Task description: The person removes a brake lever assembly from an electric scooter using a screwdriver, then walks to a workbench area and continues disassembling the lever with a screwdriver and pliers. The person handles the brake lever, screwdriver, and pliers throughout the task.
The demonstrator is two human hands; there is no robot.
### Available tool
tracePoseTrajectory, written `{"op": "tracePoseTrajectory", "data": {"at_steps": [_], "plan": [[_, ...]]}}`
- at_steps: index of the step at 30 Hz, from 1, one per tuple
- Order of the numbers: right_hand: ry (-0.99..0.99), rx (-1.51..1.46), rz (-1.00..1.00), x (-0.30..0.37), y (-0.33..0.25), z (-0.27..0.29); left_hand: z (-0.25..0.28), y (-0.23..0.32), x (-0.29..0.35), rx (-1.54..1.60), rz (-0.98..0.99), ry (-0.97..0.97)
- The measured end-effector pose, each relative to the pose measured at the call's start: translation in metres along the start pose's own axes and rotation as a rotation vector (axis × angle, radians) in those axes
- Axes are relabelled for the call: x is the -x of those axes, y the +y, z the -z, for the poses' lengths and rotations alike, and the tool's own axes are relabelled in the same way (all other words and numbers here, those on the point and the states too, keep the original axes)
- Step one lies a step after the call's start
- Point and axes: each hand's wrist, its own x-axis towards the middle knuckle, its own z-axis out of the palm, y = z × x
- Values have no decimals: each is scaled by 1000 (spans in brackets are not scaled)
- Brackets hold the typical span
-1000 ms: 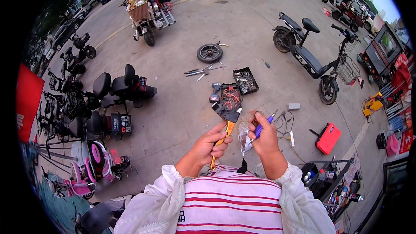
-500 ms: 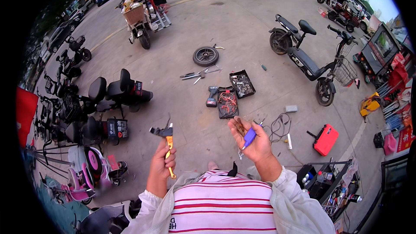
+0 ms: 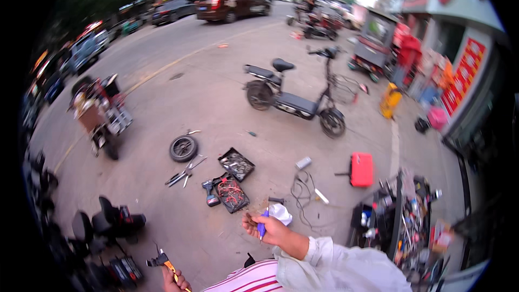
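Observation:
Near the lower edge, my left hand (image 3: 175,281) is closed around a yellow-handled tool (image 3: 171,266) with a dark head. The head's exact kind is not clear, and a thin dark piece sticks up from it. My right hand (image 3: 275,231), palm up, grips a purple pen-like tool (image 3: 262,226) with a thin tip. Something small and brown seems to lie at its fingers, too blurred to name. Just beyond this hand lies a white object (image 3: 280,213). Farther off are a cordless drill (image 3: 210,193), an open case with red wires (image 3: 231,193) and a black tray of small metal parts (image 3: 236,164).
A wheel (image 3: 184,148) and several hand tools (image 3: 185,173) lie left of the trays. An electric scooter (image 3: 294,103) stands beyond. To the right are a cable (image 3: 303,200), a red case (image 3: 361,170) and a cluttered tool rack (image 3: 413,221). Parked scooters (image 3: 108,219) line the left.
The view has swung right and up, so the ground things sit farther left and more street and shopfront shows. Both hands keep hold of the same tools.

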Motion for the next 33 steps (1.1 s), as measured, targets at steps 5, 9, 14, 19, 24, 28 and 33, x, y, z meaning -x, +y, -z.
{"op": "tracePoseTrajectory", "data": {"at_steps": [5,9,14,19,24,28,33], "plan": [[-29,-36,198,10,-4,19,8,-4,-26,-369,61,-37],[117,-67,370,64,-15,36,-38,-25,-33,-453,150,-241],[151,-184,604,157,-17,98,-130,-65,-21,-533,151,-324],[259,-317,730,252,-11,145,-181,-119,3,-537,200,-442],[333,-368,802,323,15,199,-183,-185,20,-387,228,-543],[466,-416,866,368,33,245,-205,-237,43,-433,245,-491],[692,-428,970,426,40,271,-215,-270,61,-508,292,-615]]}}
